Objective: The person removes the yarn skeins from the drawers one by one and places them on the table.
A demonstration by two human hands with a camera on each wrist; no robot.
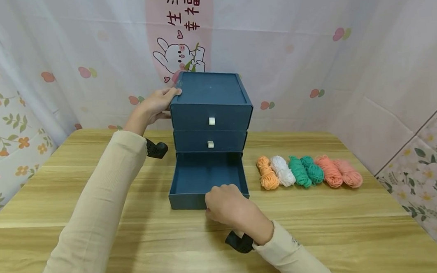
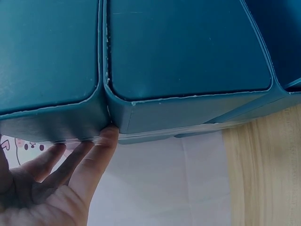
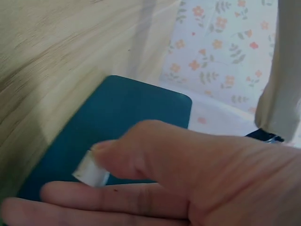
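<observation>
A dark blue three-drawer cabinet (image 1: 211,89) stands on the table, its bottom drawer (image 1: 192,200) pulled out with a bare floor showing. My left hand (image 1: 160,103) steadies the cabinet at its upper left side, thumb over the top edge. In the left wrist view, the fingers (image 2: 96,162) lie fairly straight against the cabinet's side. My right hand (image 1: 231,206) is at the front of the bottom drawer. Its thumb and fingers pinch the drawer's white knob (image 3: 91,172), seen in the right wrist view. The two upper drawers, with white knobs (image 1: 212,121), are closed.
Right of the cabinet lies a row of small yarn skeins: orange (image 1: 267,173), white (image 1: 283,171), green (image 1: 300,172) and coral pink (image 1: 329,172). A patterned curtain (image 1: 281,59) hangs behind the wooden table (image 1: 150,251).
</observation>
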